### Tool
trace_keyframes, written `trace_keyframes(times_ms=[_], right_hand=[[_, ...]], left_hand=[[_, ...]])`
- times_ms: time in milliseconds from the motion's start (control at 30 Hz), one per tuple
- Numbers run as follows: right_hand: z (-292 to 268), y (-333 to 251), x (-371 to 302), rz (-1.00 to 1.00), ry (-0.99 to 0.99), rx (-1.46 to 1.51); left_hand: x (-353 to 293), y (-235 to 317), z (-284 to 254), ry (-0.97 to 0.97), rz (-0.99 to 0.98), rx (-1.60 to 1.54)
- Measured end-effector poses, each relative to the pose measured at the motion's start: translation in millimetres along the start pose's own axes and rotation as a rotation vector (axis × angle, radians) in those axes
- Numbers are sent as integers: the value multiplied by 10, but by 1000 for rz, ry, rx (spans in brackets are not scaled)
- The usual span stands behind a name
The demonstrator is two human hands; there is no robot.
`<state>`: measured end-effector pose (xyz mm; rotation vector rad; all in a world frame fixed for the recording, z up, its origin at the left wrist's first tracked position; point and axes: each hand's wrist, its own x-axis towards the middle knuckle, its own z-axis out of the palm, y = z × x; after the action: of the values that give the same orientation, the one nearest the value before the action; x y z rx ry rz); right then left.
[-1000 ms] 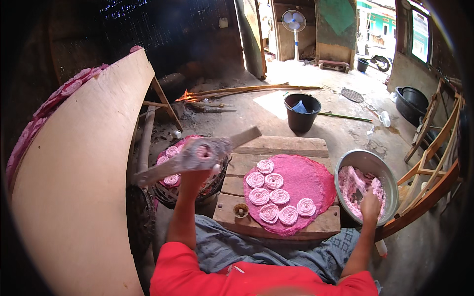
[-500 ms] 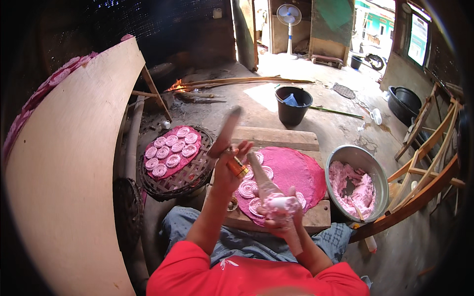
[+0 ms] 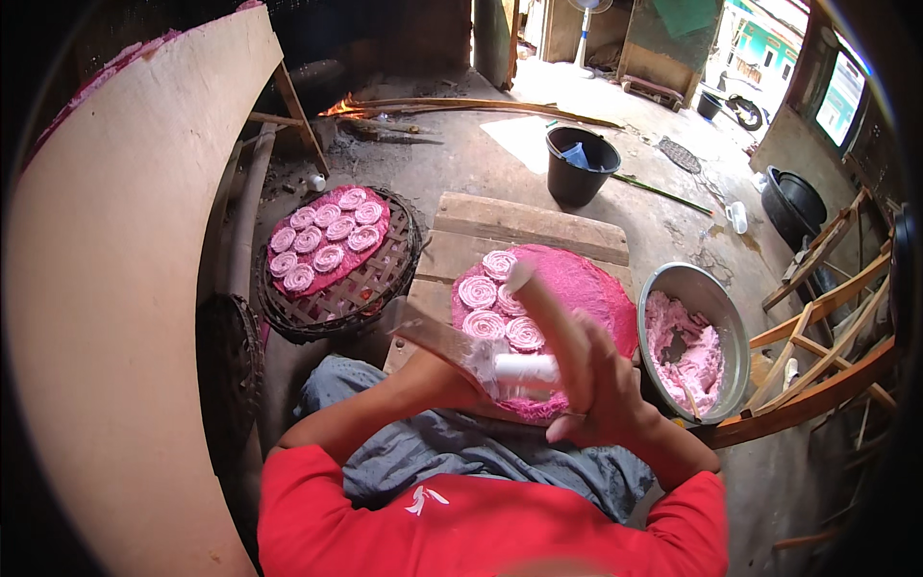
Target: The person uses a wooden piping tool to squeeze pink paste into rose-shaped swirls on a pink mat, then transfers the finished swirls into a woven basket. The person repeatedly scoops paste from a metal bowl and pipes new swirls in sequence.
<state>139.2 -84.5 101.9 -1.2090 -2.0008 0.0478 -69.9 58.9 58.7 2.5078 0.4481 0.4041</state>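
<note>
My left hand (image 3: 456, 380) closes around a flat wooden handle (image 3: 435, 332), blurred by motion; its fingers are mostly hidden. A white cylinder (image 3: 526, 367) lies sideways between my hands, its left end against the pale smeared part by my left hand. My right hand (image 3: 608, 396) grips a thick wooden stick (image 3: 550, 317) at the cylinder's right end. Behind them, a round pink sheet (image 3: 577, 279) lies on a low wooden board (image 3: 538, 229). Several pale pink dough swirls (image 3: 484, 325) sit on its left part; my hands hide its near edge.
At right stands a grey basin (image 3: 738, 317) with pink dough (image 3: 678, 361). An upturned woven basket (image 3: 361, 298) at left carries another swirl-covered pink sheet (image 3: 322, 252). A pale panel (image 3: 144, 288) rises far left. Beyond are a black bucket (image 3: 582, 178) and a small fire (image 3: 338, 106).
My hands have come together and lower, with the white cylinder now between them. The gold cylinder seen at my left hand is no longer visible. The view has shifted.
</note>
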Motion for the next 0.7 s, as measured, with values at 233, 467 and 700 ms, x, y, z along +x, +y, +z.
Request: trace_keyframes(times_ms=[233, 467, 700], right_hand=[[318, -31, -279, 280, -132, 290], [304, 612, -758, 846, -390, 1732], [364, 1439, -1568, 44, -45, 1885]], left_hand=[[-32, 192, 347, -219, 196, -559], [309, 101, 8, -171, 113, -496], [259, -113, -79, 475, 38, -33]])
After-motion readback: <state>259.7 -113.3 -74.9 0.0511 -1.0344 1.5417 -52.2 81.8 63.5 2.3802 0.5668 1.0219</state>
